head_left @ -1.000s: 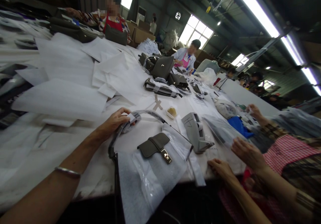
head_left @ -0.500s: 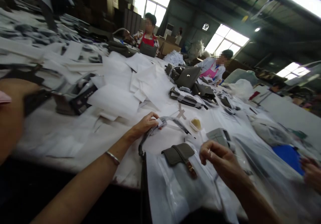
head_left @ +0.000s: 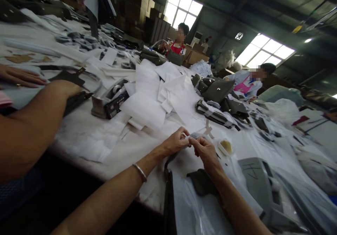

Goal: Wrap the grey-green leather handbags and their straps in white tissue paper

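The arched handle [head_left: 171, 159] of a dark olive handbag has pale wrapping round its top. My left hand [head_left: 177, 141] is closed on that wrapped part. Right against its fingertips, my right hand [head_left: 204, 151] pinches the same spot; the small bit between the fingers is mostly hidden. Below them stands the handbag [head_left: 170, 196], its front covered by a whitish clear sheet [head_left: 193, 205]. The dark flap [head_left: 201, 181] shows partly behind my right forearm.
Left of my hands are a tape dispenser [head_left: 109, 101] and loose white sheets [head_left: 144, 108]. Several olive bags [head_left: 218, 89] lie farther back. To the right are a small dish [head_left: 225, 147] and a grey tape dispenser [head_left: 256, 179]. A co-worker's arm [head_left: 34, 122] reaches in at left.
My right hand has moved up and left from above the bag's flap to the handle, meeting my left hand. The view has turned left, so the table's things appear farther right.
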A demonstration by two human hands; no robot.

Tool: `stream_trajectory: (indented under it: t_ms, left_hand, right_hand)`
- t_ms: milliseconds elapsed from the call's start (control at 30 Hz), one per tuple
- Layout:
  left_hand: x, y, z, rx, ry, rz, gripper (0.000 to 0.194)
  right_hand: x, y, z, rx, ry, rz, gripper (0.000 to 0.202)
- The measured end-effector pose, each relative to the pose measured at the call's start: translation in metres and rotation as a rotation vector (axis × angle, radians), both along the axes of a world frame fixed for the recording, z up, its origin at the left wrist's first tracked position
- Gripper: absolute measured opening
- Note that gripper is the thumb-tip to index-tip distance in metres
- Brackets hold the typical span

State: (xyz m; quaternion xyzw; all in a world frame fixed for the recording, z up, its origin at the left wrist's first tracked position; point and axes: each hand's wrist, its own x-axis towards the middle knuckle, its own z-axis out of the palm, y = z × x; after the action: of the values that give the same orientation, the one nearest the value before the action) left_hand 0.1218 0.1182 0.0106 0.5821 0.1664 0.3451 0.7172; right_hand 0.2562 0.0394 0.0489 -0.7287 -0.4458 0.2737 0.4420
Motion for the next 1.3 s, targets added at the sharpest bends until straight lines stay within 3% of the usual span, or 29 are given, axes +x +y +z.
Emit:
stream_trajectory:
  t_ms: [333,500,600,800,967,1067,1300]
  left_hand:
    - [-0.009,-0.005,0.007,-0.007,0.039,-0.06,0.032]
    - [-0.009,-0.006,0.009,0.025,0.068,-0.001,0.028]
    - [-0.007,-0.004,0.01,0.028,0.077,0.074,0.02]
    - [-0.009,0.003,0.005,0.032,0.053,0.159,0.026]
    - [-0.011,0.003,0.004,0.022,0.037,0.083,0.042]
    - [-0.01,0.002,0.004,-0.012,0.045,0.08,0.038]
    - [-0.007,0.004,0.001,-0.063,0.01,0.114,0.031]
  right_hand:
    - [-0.007,-0.01,-0.002,0.031,-0.239,-0.091,0.054]
    - [-0.007,-0.011,-0.009,0.06,-0.364,-0.101,0.057]
    - [-0.01,-0.011,-0.01,0.013,-0.269,-0.072,0.054]
    - [-0.016,-0.012,-0.002,-0.014,-0.025,-0.036,0.05]
    - [-0.016,-0.016,0.0,0.018,0.031,-0.037,0.046]
    - [-0.015,-0.018,0.001,0.016,0.1,-0.005,0.045]
    - [-0.015,-0.023,0.006,-0.114,0.612,0.002,0.048]
